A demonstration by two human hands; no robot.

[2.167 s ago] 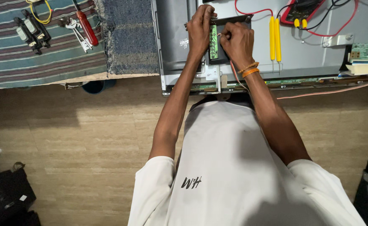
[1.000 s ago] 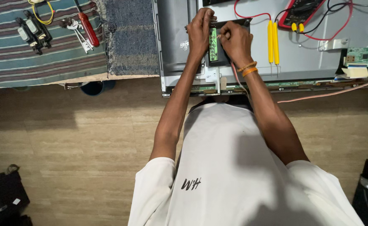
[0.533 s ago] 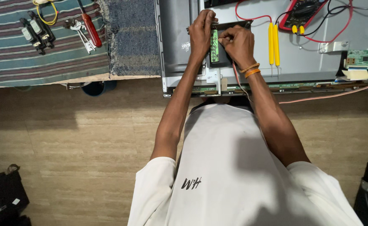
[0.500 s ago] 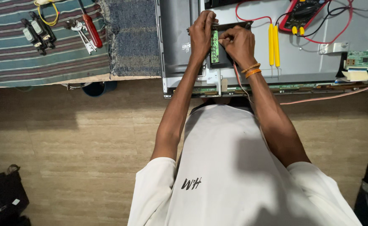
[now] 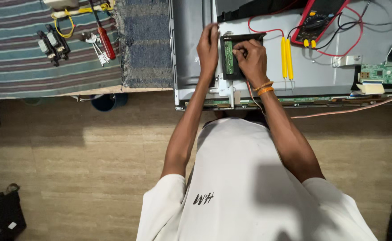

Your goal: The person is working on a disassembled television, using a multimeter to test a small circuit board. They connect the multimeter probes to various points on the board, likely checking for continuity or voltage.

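A grey panel point(image 5: 312, 76) lies flat on the counter point(image 5: 71, 67), its long axis left to right. On it sits a black module point(image 5: 238, 56) with a narrow green board point(image 5: 228, 57) running away from the person. The left hand point(image 5: 208, 47) grips its left edge; the right hand point(image 5: 251, 56) pinches its top.

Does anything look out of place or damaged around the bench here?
Only the blue mat: its front edge is ragged and frayed. The left hand and right hand rest on the small black module, which appears intact.
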